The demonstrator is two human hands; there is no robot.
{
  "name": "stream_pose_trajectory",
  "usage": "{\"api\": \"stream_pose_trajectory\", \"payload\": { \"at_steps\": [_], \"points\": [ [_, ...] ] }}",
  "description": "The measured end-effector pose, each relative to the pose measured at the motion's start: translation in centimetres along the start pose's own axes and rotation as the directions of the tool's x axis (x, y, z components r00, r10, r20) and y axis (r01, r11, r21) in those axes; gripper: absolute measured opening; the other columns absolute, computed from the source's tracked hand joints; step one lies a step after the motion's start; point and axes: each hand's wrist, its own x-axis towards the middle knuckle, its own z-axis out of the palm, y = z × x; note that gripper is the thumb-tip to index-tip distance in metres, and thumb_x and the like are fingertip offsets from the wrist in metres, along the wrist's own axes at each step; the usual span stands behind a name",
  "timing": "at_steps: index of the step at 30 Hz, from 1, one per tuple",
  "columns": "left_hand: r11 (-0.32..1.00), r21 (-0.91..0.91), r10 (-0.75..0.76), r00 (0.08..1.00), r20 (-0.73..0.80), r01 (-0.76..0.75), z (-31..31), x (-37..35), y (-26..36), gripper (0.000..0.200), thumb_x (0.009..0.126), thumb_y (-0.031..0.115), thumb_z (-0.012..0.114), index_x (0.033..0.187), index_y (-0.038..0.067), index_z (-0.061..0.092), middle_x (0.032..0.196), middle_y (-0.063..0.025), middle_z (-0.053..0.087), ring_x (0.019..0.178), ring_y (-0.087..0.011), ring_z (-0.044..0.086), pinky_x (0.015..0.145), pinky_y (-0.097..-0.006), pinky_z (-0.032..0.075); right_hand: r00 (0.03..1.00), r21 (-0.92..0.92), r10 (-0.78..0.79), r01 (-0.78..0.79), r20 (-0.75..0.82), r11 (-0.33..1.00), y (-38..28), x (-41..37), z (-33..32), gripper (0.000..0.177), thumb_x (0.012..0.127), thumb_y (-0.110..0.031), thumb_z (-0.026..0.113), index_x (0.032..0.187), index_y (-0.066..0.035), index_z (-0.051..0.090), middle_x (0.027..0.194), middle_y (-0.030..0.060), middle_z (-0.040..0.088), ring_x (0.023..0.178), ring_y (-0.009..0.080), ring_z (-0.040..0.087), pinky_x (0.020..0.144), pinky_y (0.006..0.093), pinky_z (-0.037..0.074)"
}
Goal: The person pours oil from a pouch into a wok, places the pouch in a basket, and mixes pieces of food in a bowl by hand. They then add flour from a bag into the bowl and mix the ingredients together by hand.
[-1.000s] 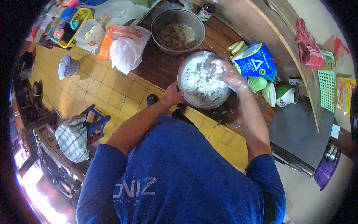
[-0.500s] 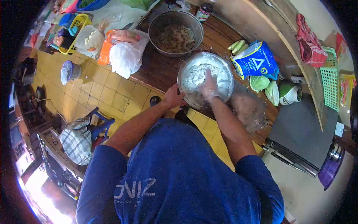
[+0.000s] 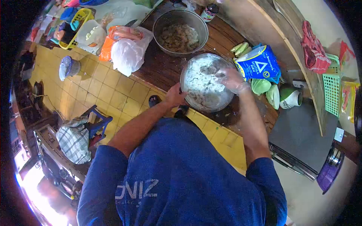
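Observation:
My left hand [image 3: 176, 95] grips the near left rim of a round metal bowl [image 3: 211, 107], fingers closed on its edge. White flour [image 3: 203, 79] lies in the bowl, clumped and uneven. Over the bowl's right side is my right hand [image 3: 234, 80], dusted white and seemingly in a thin clear glove. Motion smears its fingers, so I cannot make out whether they hold anything. Behind the bowl stands a deep metal pot [image 3: 163, 22] with a brownish, stringy mixture [image 3: 177, 38] inside. A blue and white flour bag [image 3: 260, 64] is just right of my right hand.
Pale green vegetable pieces [image 3: 261, 86] and a green-and-white jar [image 3: 292, 98] stand right of the bowl. A dark bottle [image 3: 209, 12] is behind the pot. Plastic bags [image 3: 129, 56] lie left, near the table edge. A wooden board [image 3: 286, 37] runs along the right side.
My right hand has lifted from the flour in the bowl's middle and moved right, to the rim. My left hand stays on the rim. The flour surface is rearranged.

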Motion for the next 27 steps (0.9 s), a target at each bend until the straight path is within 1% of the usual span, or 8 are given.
{"api": "stream_pose_trajectory", "payload": {
  "at_steps": [5,7,9,11,16,19,21,27],
  "points": [
    [0.921,-0.336,-0.16,0.978,0.137,0.197,0.1,-0.2,0.9,0.038,0.081,0.014,0.065,0.115,0.001,0.054,0.097,-0.019,0.066,0.09,-0.0302,0.065,0.078,-0.0428,0.051,0.986,-0.541,0.001,-0.091,-0.165,0.836,-2.3,2.1,9.1,0.082,0.066,-0.026,0.072,0.138,-0.005,0.039,0.137,0.0273,0.042,0.12,0.0447,0.047,0.107,0.0402,0.036],
    [0.868,-0.445,-0.166,0.973,0.158,0.221,0.6,0.3,-0.3,0.035,0.081,0.011,0.065,0.112,0.0,0.054,0.092,-0.0183,0.066,0.082,-0.0257,0.067,0.072,-0.0422,0.052,0.982,-0.385,0.078,-0.141,-0.174,0.912,-2.9,2.2,10.1,0.079,0.066,-0.022,0.07,0.137,-0.003,0.041,0.134,0.0279,0.044,0.119,0.0436,0.048,0.105,0.041,0.037],
    [0.999,-0.03,-0.011,1.0,0.005,0.011,0.7,0.4,-0.9,0.032,0.082,0.011,0.063,0.111,-0.001,0.055,0.091,-0.0178,0.066,0.08,-0.0229,0.067,0.071,-0.0404,0.053,0.972,-0.225,0.163,-0.199,-0.168,0.954,-2.1,1.8,10.4,0.076,0.065,-0.019,0.068,0.135,-0.001,0.042,0.132,0.0285,0.047,0.117,0.0425,0.05,0.104,0.0417,0.039],
    [0.999,-0.051,0.007,1.0,0.028,-0.005,-0.2,0.1,0.2,0.035,0.082,0.015,0.063,0.113,0.0,0.054,0.096,-0.0178,0.067,0.083,-0.0262,0.067,0.074,-0.0398,0.053,0.983,-0.148,0.143,-0.125,0.113,0.981,-0.8,1.1,8.9,0.067,0.067,-0.015,0.064,0.13,0.0,0.048,0.125,0.0289,0.052,0.113,0.0402,0.053,0.1,0.0422,0.042],
    [0.971,-0.226,-0.058,0.991,0.12,0.084,-0.2,-0.3,0.3,0.037,0.083,0.018,0.063,0.114,0.0,0.055,0.1,-0.0172,0.067,0.092,-0.028,0.066,0.082,-0.0391,0.052,0.97,-0.191,-0.2,0.172,-0.138,0.966,3.1,-1.6,6.1,0.066,0.067,-0.002,0.056,0.132,-0.003,0.047,0.106,0.0253,0.062,0.099,0.0373,0.06,0.09,0.0386,0.046],
    [0.954,-0.286,-0.062,0.992,0.114,0.093,-0.6,-0.6,0.9,0.036,0.082,0.016,0.061,0.113,0.0,0.054,0.093,-0.0198,0.066,0.087,-0.03,0.066,0.077,-0.0423,0.051,0.997,-0.059,0.01,-0.014,-0.071,0.998,-2.0,-3.4,0.9,0.052,0.069,-0.006,0.057,0.121,0.0,0.053,0.109,0.0254,0.061,0.106,0.0372,0.058,0.097,0.0392,0.043],
    [0.972,-0.189,0.138,0.99,-0.004,-0.137,1.5,0.7,-2.8,0.038,0.082,0.013,0.06,0.117,0.001,0.053,0.097,-0.0207,0.066,0.09,-0.0331,0.066,0.078,-0.0425,0.051,0.998,-0.193,0.042,-0.048,-0.04,0.98,-2.3,-3.5,-0.6,0.049,0.068,-0.009,0.06,0.116,0.0,0.056,0.107,0.0249,0.062,0.104,0.0369,0.058,0.092,0.0406,0.045],
    [0.935,-0.346,-0.025,0.989,0.148,0.075,0.6,0.3,-1.4,0.037,0.086,0.007,0.059,0.121,0.001,0.051,0.109,-0.0135,0.064,0.101,-0.0226,0.062,0.091,-0.0375,0.048,0.993,-0.397,0.022,0.027,0.118,0.917,-2.0,-1.8,-2.1,0.038,0.075,-0.024,0.06,0.101,0.004,0.061,0.098,0.0265,0.063,0.094,0.041,0.06,0.087,0.0461,0.046]
  ]
}}
